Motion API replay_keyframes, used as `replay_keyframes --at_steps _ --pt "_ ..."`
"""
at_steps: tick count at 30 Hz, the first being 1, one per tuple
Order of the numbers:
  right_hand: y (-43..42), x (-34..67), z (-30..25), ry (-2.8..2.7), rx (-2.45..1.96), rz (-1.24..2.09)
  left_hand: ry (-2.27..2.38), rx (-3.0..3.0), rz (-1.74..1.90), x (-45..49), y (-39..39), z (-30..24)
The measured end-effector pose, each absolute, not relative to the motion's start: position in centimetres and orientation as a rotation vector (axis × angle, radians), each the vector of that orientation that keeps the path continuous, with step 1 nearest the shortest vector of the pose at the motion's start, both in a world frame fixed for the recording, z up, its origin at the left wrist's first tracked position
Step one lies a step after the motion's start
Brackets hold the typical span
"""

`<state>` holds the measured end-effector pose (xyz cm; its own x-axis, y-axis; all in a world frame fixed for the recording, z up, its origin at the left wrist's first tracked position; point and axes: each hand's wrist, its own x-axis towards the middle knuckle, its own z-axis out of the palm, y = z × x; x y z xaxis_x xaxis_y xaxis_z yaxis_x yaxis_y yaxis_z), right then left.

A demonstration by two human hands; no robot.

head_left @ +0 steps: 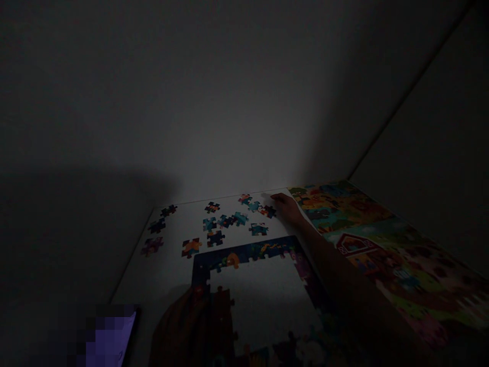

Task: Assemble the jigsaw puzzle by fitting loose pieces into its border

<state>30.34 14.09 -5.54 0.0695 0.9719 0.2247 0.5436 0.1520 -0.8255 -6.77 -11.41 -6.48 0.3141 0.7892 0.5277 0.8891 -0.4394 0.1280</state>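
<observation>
The scene is very dark. My right hand [287,208] reaches far across a white table [168,265] and its fingertips touch a loose puzzle piece [269,210] near the back edge; whether it grips the piece is too dim to tell. My left hand [182,329] rests at the near left corner of a partly built jigsaw frame [244,255]; its fingers lie on the pieces there. Several loose pieces [225,220] are scattered beyond the frame.
A colourful puzzle picture sheet [367,239] with a red barn lies to the right of my arm. A lit screen [107,336] glows at the lower left. Grey walls [229,102] meet the table at the back and right.
</observation>
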Motion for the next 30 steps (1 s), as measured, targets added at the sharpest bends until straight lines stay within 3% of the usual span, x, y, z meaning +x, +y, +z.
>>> replay_keyframes --at_steps 12,30 --pt "13.7 30.2 -3.7 -2.272 -1.691 0.399 -1.66 -2.411 -0.712 -7.2 -11.7 -7.3" --pt "13.4 30.8 -2.1 -2.299 -1.712 0.445 -1.673 -2.374 -0.701 -7.0 -11.6 -6.8"
